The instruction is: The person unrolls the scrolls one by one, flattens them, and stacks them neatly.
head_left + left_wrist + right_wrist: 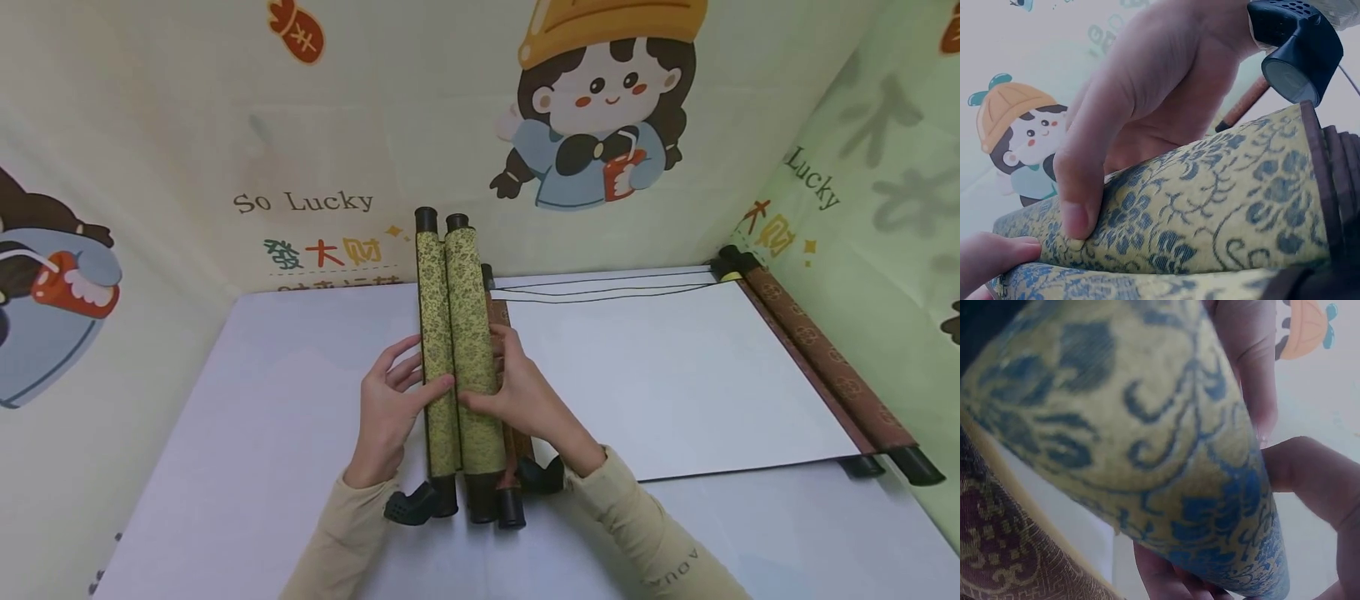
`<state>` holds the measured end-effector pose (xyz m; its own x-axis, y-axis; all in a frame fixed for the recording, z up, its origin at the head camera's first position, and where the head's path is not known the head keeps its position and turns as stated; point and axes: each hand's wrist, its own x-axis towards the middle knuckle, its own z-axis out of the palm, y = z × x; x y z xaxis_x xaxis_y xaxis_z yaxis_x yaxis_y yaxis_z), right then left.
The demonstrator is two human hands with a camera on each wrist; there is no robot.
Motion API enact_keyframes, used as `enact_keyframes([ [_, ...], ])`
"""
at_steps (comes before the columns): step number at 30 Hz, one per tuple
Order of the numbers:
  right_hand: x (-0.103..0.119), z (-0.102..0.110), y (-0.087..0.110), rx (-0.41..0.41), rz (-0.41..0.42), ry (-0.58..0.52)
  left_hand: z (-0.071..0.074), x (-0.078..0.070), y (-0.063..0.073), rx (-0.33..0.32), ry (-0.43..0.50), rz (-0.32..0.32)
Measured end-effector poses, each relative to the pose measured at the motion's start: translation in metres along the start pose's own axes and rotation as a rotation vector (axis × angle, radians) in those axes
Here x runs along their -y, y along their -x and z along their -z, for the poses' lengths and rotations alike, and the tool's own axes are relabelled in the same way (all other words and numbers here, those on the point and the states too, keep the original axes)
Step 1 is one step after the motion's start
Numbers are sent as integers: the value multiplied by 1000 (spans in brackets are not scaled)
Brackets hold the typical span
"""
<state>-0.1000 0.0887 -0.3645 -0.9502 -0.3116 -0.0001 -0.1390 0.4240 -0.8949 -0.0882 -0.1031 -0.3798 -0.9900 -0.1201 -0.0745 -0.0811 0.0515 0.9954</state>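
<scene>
A hanging scroll in yellow-green brocade [472,333] with a dark floral pattern is rolled from both ends into two rolls side by side, with dark knobs at their ends. My left hand [392,408] grips the left roll [433,292], its thumb across the front and its fingers behind. Around the right roll, my right hand [528,396] has its thumb in front and fingers at the far side. The left wrist view shows the brocade [1210,200] close up under the left thumb. In the right wrist view the roll [1166,444] hides part of the right fingers.
Just right of the rolls lies a reddish-brown roll [512,507] of another scroll, partly covered. Its white sheet [675,375] spreads right to brown rolls [817,342] by the side wall. A printed cloth [420,125] hangs behind the white table [300,375].
</scene>
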Motion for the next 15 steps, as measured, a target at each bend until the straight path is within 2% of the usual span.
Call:
enact_keyframes([
  [7, -8, 7, -2, 78, -71, -163, 1, -2, 0, 25, 15, -22],
  [15, -11, 20, 0, 154, -113, -214, 3, -5, 4, 44, 94, 19],
])
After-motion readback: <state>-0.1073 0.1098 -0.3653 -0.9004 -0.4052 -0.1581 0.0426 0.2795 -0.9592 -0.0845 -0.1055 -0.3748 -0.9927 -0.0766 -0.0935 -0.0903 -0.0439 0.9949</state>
